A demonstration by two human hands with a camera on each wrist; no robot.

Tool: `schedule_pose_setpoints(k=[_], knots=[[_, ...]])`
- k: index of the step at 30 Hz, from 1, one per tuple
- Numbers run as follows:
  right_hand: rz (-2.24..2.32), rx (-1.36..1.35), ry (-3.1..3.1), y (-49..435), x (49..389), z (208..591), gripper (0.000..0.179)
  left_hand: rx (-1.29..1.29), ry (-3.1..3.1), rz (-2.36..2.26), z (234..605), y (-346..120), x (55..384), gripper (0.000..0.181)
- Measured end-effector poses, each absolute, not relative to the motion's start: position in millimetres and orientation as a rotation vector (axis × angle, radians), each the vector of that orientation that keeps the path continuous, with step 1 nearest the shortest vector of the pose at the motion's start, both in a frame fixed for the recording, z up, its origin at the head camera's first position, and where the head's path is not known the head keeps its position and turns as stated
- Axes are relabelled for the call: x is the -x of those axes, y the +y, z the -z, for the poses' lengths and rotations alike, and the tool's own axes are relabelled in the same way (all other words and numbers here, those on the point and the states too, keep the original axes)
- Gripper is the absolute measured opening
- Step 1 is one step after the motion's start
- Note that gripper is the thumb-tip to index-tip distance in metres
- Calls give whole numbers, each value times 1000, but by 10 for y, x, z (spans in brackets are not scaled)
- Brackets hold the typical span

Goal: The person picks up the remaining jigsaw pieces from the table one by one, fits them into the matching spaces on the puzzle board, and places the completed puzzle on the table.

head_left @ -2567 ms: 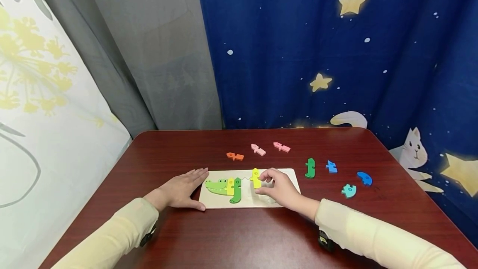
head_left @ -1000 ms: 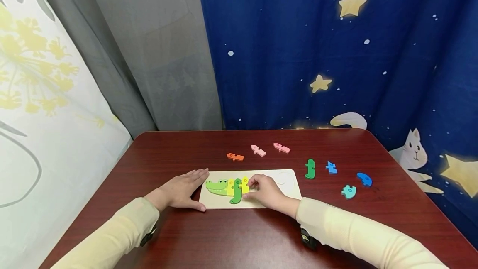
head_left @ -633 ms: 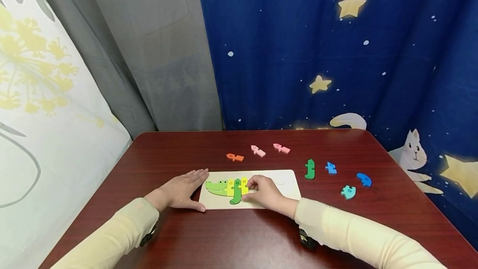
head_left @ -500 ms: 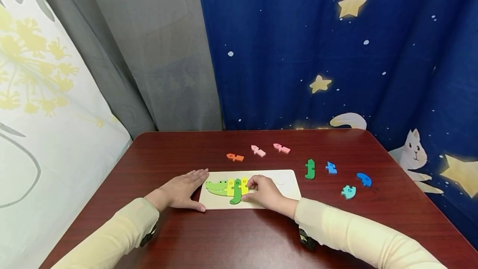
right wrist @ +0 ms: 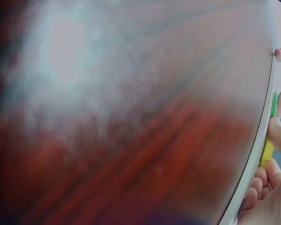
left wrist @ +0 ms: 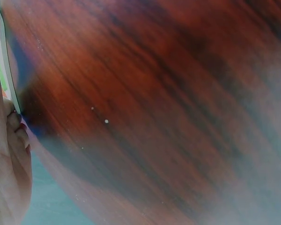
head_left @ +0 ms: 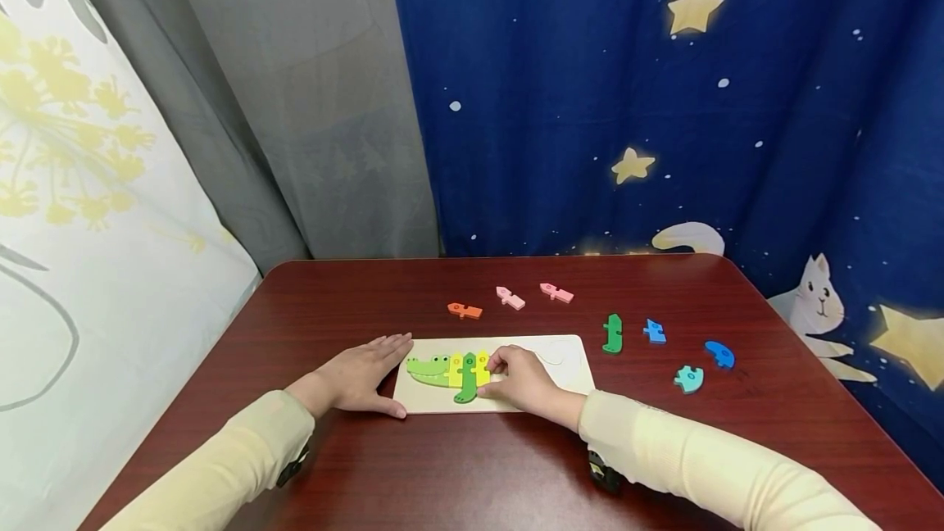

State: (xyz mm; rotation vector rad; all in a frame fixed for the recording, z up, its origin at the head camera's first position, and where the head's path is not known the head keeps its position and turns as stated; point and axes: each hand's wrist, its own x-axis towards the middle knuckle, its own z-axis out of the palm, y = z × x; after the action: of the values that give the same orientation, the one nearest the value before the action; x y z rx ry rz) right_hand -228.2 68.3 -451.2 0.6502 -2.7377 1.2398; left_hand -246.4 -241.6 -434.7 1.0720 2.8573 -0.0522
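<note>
A pale wooden puzzle board [head_left: 571, 344] lies on the table, with a green crocodile head [head_left: 426, 371], a yellow puzzle piece [head_left: 456, 370] and a green leg piece [head_left: 468, 379] in a row from its left. My right hand [head_left: 527, 379] pinches a second yellow puzzle piece [head_left: 483, 367] against the green leg piece's right side. In the right wrist view this yellow piece [right wrist: 267, 153] shows between thumb and fingers at the board's edge. My left hand [head_left: 357, 375] rests with straight fingers at the board's left edge. Only part of the left hand [left wrist: 11, 154] shows in the left wrist view.
Behind the board lie an orange piece [head_left: 465, 311] and two pink pieces [head_left: 510, 298]. To its right are a green piece [head_left: 613, 334], a blue piece [head_left: 654, 331], a curved blue piece [head_left: 719, 354] and a teal piece [head_left: 689, 379]. Curtains hang beyond the table.
My right hand has carried the second yellow piece leftward and down beside the green leg piece. Over the last second it has barely moved. My left hand has stayed in place.
</note>
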Motion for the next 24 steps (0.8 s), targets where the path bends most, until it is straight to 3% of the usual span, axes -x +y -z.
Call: schedule_pose_setpoints(k=[24], knots=[[-1228, -658, -2737, 707, 2290, 4521, 30, -1073, 2850, 55, 4348, -2418, 2467, 116]])
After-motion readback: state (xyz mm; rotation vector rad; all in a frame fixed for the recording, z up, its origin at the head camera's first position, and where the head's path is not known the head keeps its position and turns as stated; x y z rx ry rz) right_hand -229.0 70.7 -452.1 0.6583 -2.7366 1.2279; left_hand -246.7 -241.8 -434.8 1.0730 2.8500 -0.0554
